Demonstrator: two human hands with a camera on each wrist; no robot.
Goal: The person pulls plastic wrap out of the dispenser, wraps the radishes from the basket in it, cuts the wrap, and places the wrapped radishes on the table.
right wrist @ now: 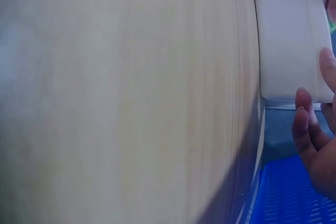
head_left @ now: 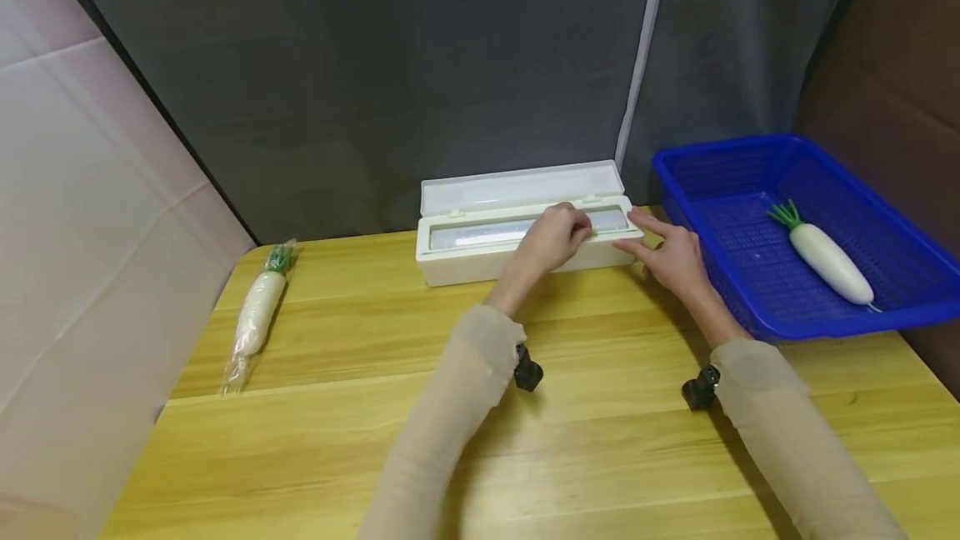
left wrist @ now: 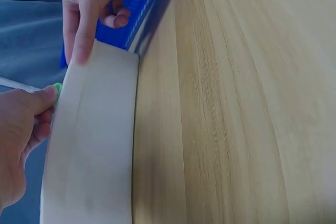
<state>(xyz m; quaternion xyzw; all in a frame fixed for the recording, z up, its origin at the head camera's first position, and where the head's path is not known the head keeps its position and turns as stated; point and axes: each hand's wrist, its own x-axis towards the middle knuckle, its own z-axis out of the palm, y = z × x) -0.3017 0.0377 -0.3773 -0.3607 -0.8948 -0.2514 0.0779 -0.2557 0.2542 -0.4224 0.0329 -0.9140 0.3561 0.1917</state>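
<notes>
A white cling film dispenser (head_left: 465,267) stands at the back of the table with its long lid (head_left: 525,186) raised. Inside its top opening a pale, shiny roll (head_left: 480,233) shows. My left hand (head_left: 553,236) is over the dispenser's right half, thumb and fingers pinching a small green cutter slide (left wrist: 57,91) at the edge of the opening. With thumb and forefinger spread across it, my right hand (head_left: 670,255) grips the right end of the dispenser. The right thumb (right wrist: 328,66) presses on the front wall.
At the right, a blue plastic basket (head_left: 738,319) holds a bare white radish (head_left: 831,263) with green stems. Far left on the wooden table (head_left: 322,440) lies another radish (head_left: 257,311), wrapped in clear film. A grey curtain (head_left: 360,90) hangs right behind the dispenser.
</notes>
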